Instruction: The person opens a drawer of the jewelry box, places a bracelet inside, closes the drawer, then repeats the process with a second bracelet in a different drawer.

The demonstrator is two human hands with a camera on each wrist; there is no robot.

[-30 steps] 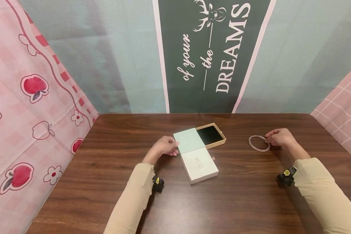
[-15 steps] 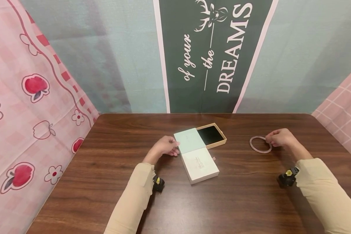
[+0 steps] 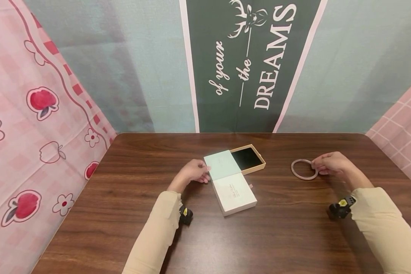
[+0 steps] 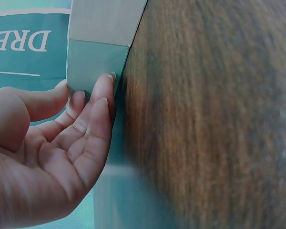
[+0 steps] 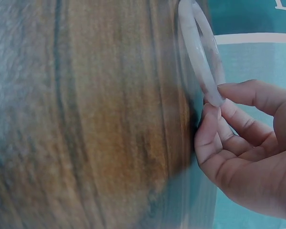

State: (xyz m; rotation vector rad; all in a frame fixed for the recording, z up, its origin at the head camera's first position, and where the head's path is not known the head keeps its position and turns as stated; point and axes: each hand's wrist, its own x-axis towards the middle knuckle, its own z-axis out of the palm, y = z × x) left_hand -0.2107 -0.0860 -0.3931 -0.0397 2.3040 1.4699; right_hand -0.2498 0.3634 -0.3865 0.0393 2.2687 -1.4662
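A pale ring-shaped bangle (image 3: 304,169) is on the right side of the table; its far end rises out of the right wrist view. My right hand (image 3: 331,163) pinches its near edge between thumb and fingers, and the right wrist view shows the bangle (image 5: 200,52) as whitish and glossy. Left of it lies a flat box (image 3: 235,192), part mint, part white with small print. A drawer (image 3: 257,167) with a black lining sticks out from its mint part. My left hand (image 3: 193,171) holds the box's left edge, thumb at the top edge and fingers against the side (image 4: 97,62).
Under everything is a dark wood table (image 3: 287,232). A small ribbon tab (image 3: 250,186) shows at the white part's right side. Behind the table hangs a printed curtain (image 3: 150,76), with a pink cloth (image 3: 37,152) at the left.
The bangle shifts only slightly in my right hand, and the right hand and forearm have moved a little to the right. My left hand and the box look the same.
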